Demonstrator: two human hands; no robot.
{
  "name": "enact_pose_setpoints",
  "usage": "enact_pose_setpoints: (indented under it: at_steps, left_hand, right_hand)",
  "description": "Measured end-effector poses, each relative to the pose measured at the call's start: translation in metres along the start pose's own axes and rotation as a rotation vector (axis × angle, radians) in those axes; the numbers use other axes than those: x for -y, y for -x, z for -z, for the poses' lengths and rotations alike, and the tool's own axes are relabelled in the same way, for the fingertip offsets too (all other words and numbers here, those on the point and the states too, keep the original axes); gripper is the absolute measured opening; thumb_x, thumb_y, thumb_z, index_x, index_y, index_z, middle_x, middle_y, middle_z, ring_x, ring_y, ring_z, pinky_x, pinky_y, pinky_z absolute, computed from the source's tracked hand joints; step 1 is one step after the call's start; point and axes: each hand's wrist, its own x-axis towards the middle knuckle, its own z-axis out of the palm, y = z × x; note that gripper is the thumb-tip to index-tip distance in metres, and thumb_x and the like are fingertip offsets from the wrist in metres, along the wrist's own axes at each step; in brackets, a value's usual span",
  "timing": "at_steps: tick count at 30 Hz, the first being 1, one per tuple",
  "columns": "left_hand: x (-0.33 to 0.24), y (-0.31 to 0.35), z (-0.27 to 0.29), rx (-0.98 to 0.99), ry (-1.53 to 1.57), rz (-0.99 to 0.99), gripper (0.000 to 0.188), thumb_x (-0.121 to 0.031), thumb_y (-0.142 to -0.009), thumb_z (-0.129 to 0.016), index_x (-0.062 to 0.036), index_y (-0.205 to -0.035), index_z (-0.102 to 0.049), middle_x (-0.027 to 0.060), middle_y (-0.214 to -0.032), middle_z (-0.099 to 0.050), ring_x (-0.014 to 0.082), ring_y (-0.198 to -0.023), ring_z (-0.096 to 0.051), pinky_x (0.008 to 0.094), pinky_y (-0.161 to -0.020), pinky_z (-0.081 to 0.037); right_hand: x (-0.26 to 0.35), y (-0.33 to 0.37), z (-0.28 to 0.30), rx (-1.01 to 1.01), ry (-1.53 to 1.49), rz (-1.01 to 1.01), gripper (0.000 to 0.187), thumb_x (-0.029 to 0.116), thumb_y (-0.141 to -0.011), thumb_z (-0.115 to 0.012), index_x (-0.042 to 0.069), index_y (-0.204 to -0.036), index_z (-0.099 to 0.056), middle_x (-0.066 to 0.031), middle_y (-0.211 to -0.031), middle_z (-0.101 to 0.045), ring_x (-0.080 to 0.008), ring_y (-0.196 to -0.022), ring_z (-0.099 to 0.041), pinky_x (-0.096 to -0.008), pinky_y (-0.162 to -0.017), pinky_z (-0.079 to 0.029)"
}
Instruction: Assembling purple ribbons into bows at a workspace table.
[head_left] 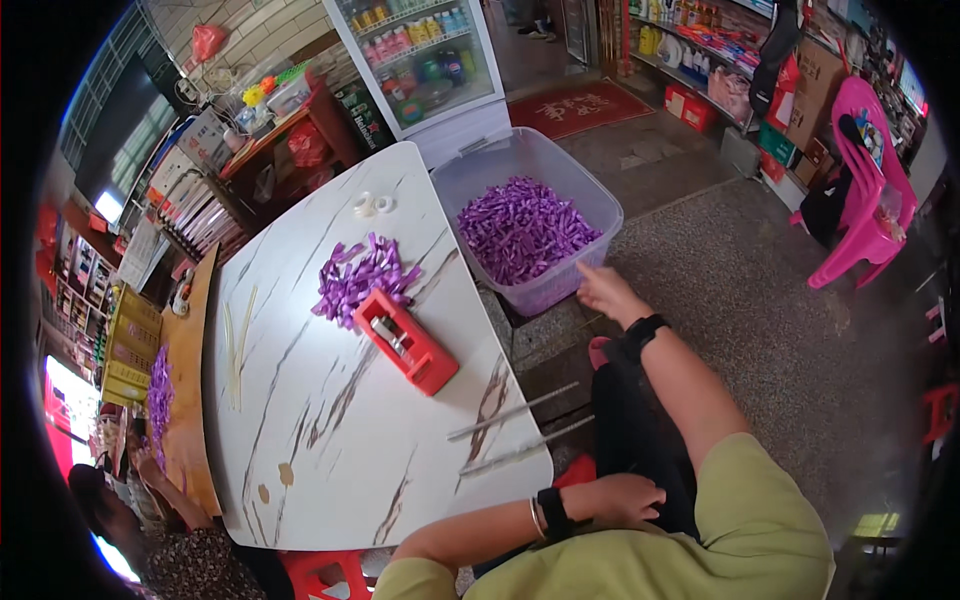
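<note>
My right hand point(608, 294) reaches to the near right corner of a clear plastic bin point(598, 257), index finger stretched out and the other fingers partly curled. Its fingertip overlaps the bin's outer wall; I cannot tell whether it presses on it. A heap of small shiny purple pieces point(525, 232) lies in the bin. My left hand point(622, 497) is by my lap, fingers curled in, with nothing showing in them. On the marble-patterned table point(310, 450) lie a smaller purple pile point(365, 275), a red tape dispenser point(430, 362) against it, and white tape rolls point(374, 205).
Two long thin strips point(515, 410) stick out over the table's right edge. Pale strips point(238, 345) lie at its left. A person point(125, 530) sits lower left by a wooden table point(195, 430). A fridge point(420, 60) stands behind; a pink chair point(870, 190) is right.
</note>
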Motion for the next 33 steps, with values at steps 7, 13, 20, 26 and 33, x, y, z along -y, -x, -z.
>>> enact_pose_setpoints:
  at_steps: [7, 13, 20, 26, 33]
  left_hand:
    - [0.02, 0.002, -0.001, -0.004, 0.08, -0.071, 0.045, -0.028, -0.081, -0.048, -0.0035, -0.118, -0.039, 0.0191, -0.102, -0.053, 0.0368, -0.093, -0.052, 0.0434, -0.077, -0.043]
    - [0.012, 0.003, 0.015, -0.067, -0.04, 0.004, 0.043, -0.032, -0.078, -0.053, 0.0009, -0.105, -0.046, 0.0201, -0.089, -0.056, 0.0367, -0.082, -0.056, 0.0423, -0.071, -0.047]
    - [0.019, 0.003, 0.006, -0.118, -0.037, -0.044, 0.048, -0.033, -0.076, -0.055, -0.0005, -0.11, -0.042, 0.0204, -0.089, -0.056, 0.0369, -0.082, -0.056, 0.0427, -0.067, -0.048]
    - [0.012, 0.007, 0.015, -0.136, 0.011, -0.001, 0.045, -0.03, -0.074, -0.056, -0.0018, -0.107, -0.043, 0.0198, -0.087, -0.057, 0.0364, -0.077, -0.057, 0.0421, -0.064, -0.048]
    - [-0.002, 0.007, 0.031, -0.023, 0.071, 0.045, 0.038, -0.027, -0.072, -0.057, -0.0022, -0.1, -0.049, 0.0189, -0.084, -0.058, 0.036, -0.077, -0.058, 0.0418, -0.064, -0.049]
  right_hand:
    - [-0.011, -0.071, -0.035, -0.051, -0.471, -0.383, 0.076, 0.043, -0.071, -0.068, 0.011, -0.128, -0.029, -0.0171, -0.123, -0.033, -0.0305, -0.079, -0.053, -0.031, -0.053, -0.05]
    - [-0.044, -0.116, -0.027, 0.078, -0.54, -0.375, 0.051, 0.029, -0.076, -0.066, 0.008, -0.114, -0.04, -0.0158, -0.109, -0.043, -0.0258, -0.077, -0.054, -0.0283, -0.051, -0.052]
    - [-0.047, -0.112, -0.054, -0.05, -0.403, -0.201, 0.033, 0.017, -0.075, -0.055, 0.002, -0.102, -0.042, -0.0179, -0.085, -0.054, -0.0265, -0.063, -0.058, -0.0314, -0.053, -0.053]
    - [-0.045, -0.084, -0.08, -0.038, -0.438, -0.253, 0.018, 0.019, -0.08, -0.05, 0.006, -0.092, -0.047, -0.009, -0.09, -0.048, -0.0254, -0.075, -0.055, -0.0316, -0.056, -0.054]
    - [-0.059, -0.087, -0.072, -0.057, -0.454, -0.219, 0.024, 0.018, -0.081, -0.05, 0.003, -0.099, -0.044, -0.0141, -0.091, -0.051, -0.0278, -0.072, -0.057, -0.0343, -0.058, -0.054]
